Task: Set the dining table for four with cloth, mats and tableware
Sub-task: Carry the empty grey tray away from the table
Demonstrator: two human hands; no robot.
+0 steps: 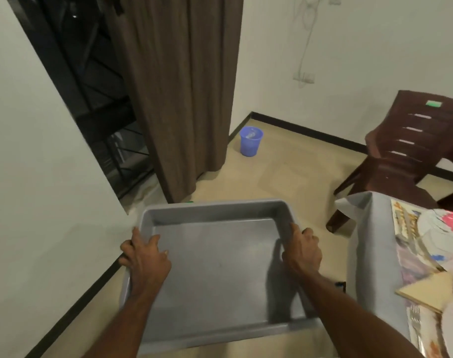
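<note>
1. Head view: a grey plastic tray (215, 257) is held level above the tiled floor (292, 177), carried by both bare hands; nothing is seen lying in it.
2. The left hand (145, 254) is clamped over the tray's left rim, fingers curled round the edge and fingertips resting inside the wall.
3. The right hand (301, 250) is closed round the tray's right rim near the far corner, with the thumb side tucked inside the wall.
4. The dining table (370, 244) is seen at the right edge, just beside the tray, and is draped in a pale cloth (367, 267).
5. On the cloth, a patterned mat (406, 228) is laid with a floral plate (444, 228) upon it; a folded cream napkin (429, 288) and a fork (415, 316) are set nearer the camera.
6. A dark brown plastic chair (403, 151) is drawn up at the table's far end.
7. A blue bin (251, 140) is stood on the floor by the brown curtain (179, 94), well apart from the tray.
</note>
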